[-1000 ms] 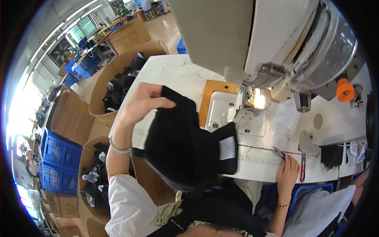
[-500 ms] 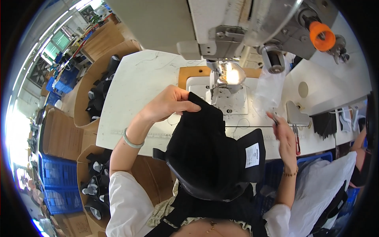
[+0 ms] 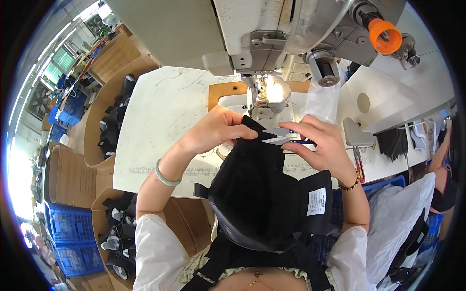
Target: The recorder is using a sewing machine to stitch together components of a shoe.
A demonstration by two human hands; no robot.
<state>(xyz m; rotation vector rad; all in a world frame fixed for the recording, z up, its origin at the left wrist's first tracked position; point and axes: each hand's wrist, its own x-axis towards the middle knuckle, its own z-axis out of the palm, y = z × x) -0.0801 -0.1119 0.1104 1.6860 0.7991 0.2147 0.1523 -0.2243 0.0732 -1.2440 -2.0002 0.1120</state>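
Observation:
A black padded fabric piece (image 3: pixel 257 199) with a shiny lower rim and a white label (image 3: pixel 316 201) hangs in front of me at the table's near edge. My left hand (image 3: pixel 216 131) pinches its upper corner between thumb and fingers. In my right hand (image 3: pixel 324 141) are small thread snips (image 3: pixel 293 137) with blue handles. Their two blades are spread and point left, at the fabric's top edge close to my left fingertips. Whether a thread lies between the blades is too small to tell.
Just beyond my hands stands a sewing machine (image 3: pixel 170 34) with its lamp lit, over a white table (image 3: pixel 150 121). A red-handled tool (image 3: pixel 358 165) lies at right, near black strips (image 3: pixel 392 143). Cardboard boxes (image 3: pixel 92 131) of black pieces and blue crates (image 3: pixel 73 223) stand left.
My right hand has come left and up to the fabric's top corner, bringing the snips with it. The left hand still pinches that corner, slightly farther right.

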